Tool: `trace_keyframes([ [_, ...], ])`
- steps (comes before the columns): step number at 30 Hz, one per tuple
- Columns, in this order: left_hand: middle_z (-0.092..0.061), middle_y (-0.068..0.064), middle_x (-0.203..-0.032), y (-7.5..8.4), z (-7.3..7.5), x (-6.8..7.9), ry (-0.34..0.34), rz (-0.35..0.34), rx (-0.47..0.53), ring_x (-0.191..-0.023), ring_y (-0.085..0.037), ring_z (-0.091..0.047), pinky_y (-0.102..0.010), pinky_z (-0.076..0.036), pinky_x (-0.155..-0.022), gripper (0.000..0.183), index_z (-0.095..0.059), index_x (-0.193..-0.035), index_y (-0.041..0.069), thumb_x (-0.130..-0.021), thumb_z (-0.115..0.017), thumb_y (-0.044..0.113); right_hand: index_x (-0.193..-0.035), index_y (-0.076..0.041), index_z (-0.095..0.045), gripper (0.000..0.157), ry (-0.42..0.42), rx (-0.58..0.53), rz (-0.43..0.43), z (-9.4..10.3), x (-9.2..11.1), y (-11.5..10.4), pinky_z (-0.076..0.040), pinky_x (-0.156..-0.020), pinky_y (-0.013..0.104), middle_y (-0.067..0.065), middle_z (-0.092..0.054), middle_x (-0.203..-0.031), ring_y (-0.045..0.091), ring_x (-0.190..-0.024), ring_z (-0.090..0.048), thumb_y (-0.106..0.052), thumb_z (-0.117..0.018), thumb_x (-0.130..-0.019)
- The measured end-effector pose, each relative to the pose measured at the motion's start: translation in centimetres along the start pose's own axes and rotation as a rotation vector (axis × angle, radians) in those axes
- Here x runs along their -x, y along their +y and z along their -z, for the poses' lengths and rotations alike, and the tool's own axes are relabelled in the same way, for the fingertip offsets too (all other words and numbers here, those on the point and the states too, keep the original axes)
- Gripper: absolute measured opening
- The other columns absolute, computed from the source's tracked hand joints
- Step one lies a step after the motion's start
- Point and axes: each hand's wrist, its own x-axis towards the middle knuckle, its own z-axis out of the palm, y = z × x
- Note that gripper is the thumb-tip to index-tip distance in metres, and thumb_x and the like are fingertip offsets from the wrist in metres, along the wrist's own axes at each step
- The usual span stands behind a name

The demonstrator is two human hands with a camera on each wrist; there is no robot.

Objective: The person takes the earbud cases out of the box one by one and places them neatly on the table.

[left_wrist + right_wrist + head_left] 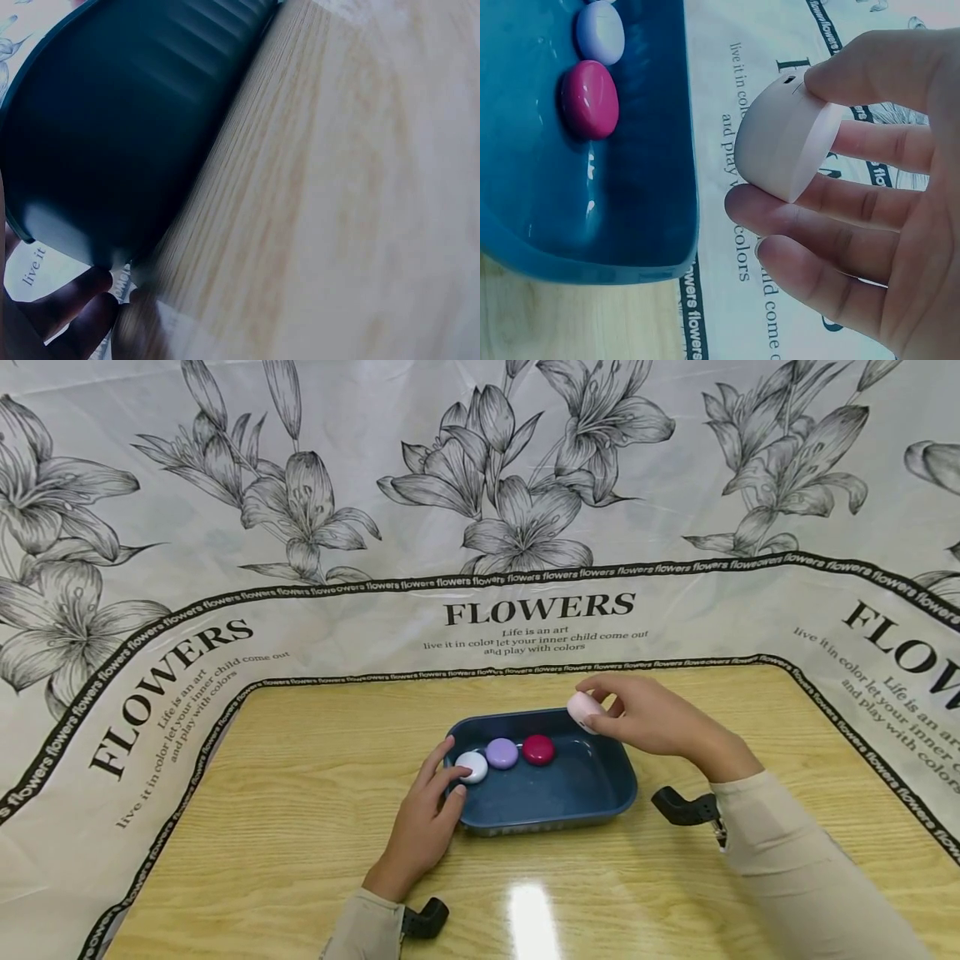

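Note:
My right hand (651,714) pinches a pale pink rounded case (776,139) between thumb and fingers, over the tray's far right corner. A small dark slot shows on the case, like that of an earbud case. At the left end of the dark blue tray (547,817), my left hand (423,818) grips the rim, one fingertip reaching inside over a white round piece (474,768). Whether that fingertip touches the piece I cannot tell. Beside the white piece lie a lilac round piece (502,753) and a dark pink one (538,750), in a row along the far side.
The tray stands on a wood-grain table (300,827). Behind and along the sides hangs a white cloth (360,635) with flower drawings and printed words. A black wrist mount (684,807) sticks out from the right sleeve, another (426,918) from the left.

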Motion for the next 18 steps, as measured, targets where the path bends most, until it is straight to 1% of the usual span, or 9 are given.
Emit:
trace_keyframes([
  [5, -0.027, 0.015, -0.161, 0.0, 0.0, -0.1, 0.0, -0.001, -0.01, -0.144, -0.01, -0.031, -0.05, -0.038, -0.108, 0.026, -0.067, -0.125, 0.019, -0.104, -0.052, 0.022, -0.134, -0.01, -0.059, 0.043, 0.012, -0.006, -0.024, 0.2, 0.4, 0.0, -0.052, -0.066, 0.036, 0.01, -0.066, -0.113, 0.018, -0.083, -0.065, -0.027, -0.069, -0.096],
  [10, -0.026, 0.016, -0.161, 0.1, 0.1, -0.1, -0.002, 0.009, -0.013, -0.144, -0.009, -0.031, -0.049, -0.038, -0.108, 0.026, -0.067, -0.125, 0.019, -0.104, -0.052, 0.021, -0.135, -0.01, -0.059, 0.043, 0.033, -0.009, -0.034, 0.4, 0.6, 0.3, -0.051, -0.069, 0.037, 0.01, -0.066, -0.115, 0.017, -0.086, -0.066, -0.029, -0.068, -0.097],
  [14, -0.027, 0.015, -0.161, 0.1, 0.1, 0.0, -0.004, 0.012, -0.009, -0.145, -0.009, -0.03, -0.049, -0.037, -0.109, 0.026, -0.067, -0.125, 0.018, -0.104, -0.052, 0.021, -0.137, -0.01, -0.057, 0.047, 0.072, -0.004, -0.041, 0.9, 1.1, 0.4, -0.051, -0.073, 0.039, 0.011, -0.066, -0.119, 0.018, -0.089, -0.067, -0.033, -0.066, -0.098],
  [18, -0.028, 0.012, -0.162, 0.0, 0.0, 0.0, 0.0, -0.002, -0.001, -0.144, -0.011, -0.031, -0.05, -0.038, -0.108, 0.026, -0.067, -0.125, 0.017, -0.104, -0.052, 0.022, -0.14, -0.011, -0.055, 0.05, 0.113, -0.008, -0.063, 1.4, 1.6, 0.9, -0.051, -0.073, 0.04, 0.011, -0.065, -0.12, 0.021, -0.093, -0.067, -0.037, -0.064, -0.098],
])
